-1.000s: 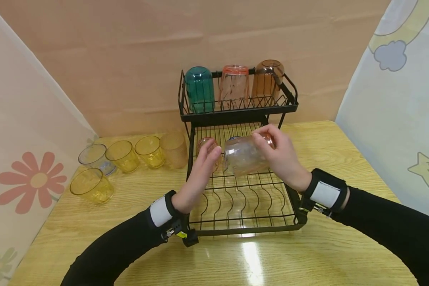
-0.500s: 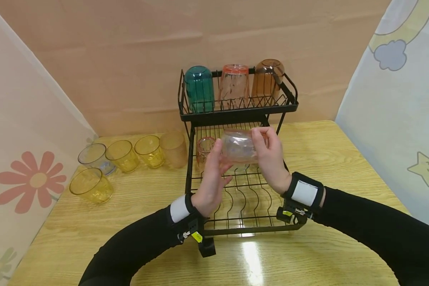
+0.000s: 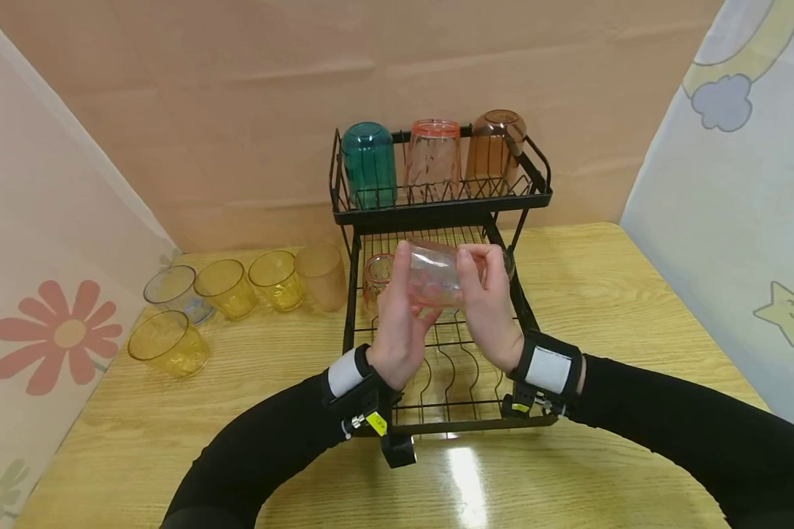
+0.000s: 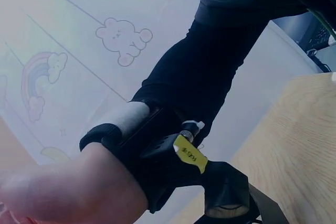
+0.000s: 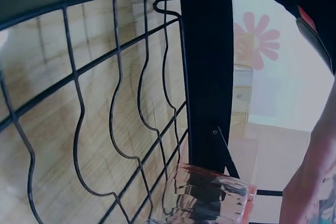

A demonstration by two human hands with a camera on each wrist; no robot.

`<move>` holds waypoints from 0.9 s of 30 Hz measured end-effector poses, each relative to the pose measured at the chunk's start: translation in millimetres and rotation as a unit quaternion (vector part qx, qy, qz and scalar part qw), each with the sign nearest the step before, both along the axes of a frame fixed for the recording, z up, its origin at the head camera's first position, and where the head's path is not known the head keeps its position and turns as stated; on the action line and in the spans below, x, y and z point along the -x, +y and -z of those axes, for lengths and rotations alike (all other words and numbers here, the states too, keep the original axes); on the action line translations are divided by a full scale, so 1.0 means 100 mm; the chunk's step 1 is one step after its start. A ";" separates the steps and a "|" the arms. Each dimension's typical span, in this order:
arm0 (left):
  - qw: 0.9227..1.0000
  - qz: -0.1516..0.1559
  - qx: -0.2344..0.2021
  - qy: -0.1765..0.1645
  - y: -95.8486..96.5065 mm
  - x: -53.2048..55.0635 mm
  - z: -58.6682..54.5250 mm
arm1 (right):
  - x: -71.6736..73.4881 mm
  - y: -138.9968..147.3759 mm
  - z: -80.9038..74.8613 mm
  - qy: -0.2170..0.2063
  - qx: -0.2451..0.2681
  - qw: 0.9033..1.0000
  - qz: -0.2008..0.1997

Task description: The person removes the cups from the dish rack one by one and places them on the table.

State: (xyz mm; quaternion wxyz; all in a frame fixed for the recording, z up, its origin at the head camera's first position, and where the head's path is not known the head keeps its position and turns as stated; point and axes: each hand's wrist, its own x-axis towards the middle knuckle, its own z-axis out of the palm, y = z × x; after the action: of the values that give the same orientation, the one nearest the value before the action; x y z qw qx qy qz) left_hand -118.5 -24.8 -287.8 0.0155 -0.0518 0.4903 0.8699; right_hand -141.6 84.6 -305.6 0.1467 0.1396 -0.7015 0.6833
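Note:
Both hands hold a clear pinkish drinking glass (image 3: 435, 275) on its side, above the lower tier of a black dish rack (image 3: 446, 426). My left hand (image 3: 397, 330) grips its left end, with one digit up along the end and other fingers beneath. At the right end, my right hand (image 3: 490, 312) pinches the glass between thumb and fingers. Behind the left hand, a pink-rimmed glass (image 3: 378, 273) stands on the lower tier; the right wrist view also shows a faceted glass (image 5: 210, 198) by the rack wires. Only part of the left hand (image 4: 68, 192) appears in the left wrist view.
On the upper tier stand upside-down teal (image 3: 369, 165), pink-rimmed (image 3: 433, 158) and brown (image 3: 496, 150) glasses. Left of the rack are several upright glasses: yellow ones (image 3: 228, 290), a clear bluish one (image 3: 179, 294) and an amber one (image 3: 321, 275). The wooden table (image 3: 291, 455) extends around the rack.
My left hand has moved right and taken hold of the glass's left end. My right hand has shifted left with the glass, bringing it between both hands.

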 end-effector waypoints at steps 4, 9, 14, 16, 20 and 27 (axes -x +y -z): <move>0.999 -0.030 -0.002 -0.018 -0.03 0.02 -0.01 | -0.05 -0.06 -0.02 0.017 0.002 1.000 -0.012; 0.999 -0.039 0.009 -0.009 -0.15 0.00 0.01 | -0.10 -0.14 -0.04 0.016 0.007 0.999 -0.046; 0.999 -0.015 0.027 0.010 -0.35 -0.06 0.00 | -0.12 -0.12 -0.11 0.019 -0.066 0.993 -0.095; 0.999 -0.004 0.042 0.017 -0.44 -0.09 0.00 | -0.11 -0.08 -0.14 0.039 -0.120 0.985 -0.119; 0.996 0.016 0.080 0.031 -0.65 -0.16 0.00 | -0.08 0.03 -0.21 0.104 -0.237 0.949 -0.181; 0.987 0.038 0.156 0.024 -1.05 -0.27 0.04 | -0.07 0.25 -0.28 0.164 -0.465 0.838 -0.233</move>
State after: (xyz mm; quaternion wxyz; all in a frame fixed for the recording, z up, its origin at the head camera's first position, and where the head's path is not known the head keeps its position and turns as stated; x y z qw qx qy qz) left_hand -91.9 -130.0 -291.6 0.0285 -0.0142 0.6219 0.7824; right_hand -134.7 109.4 -277.6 0.0144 0.4608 -0.8492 0.2577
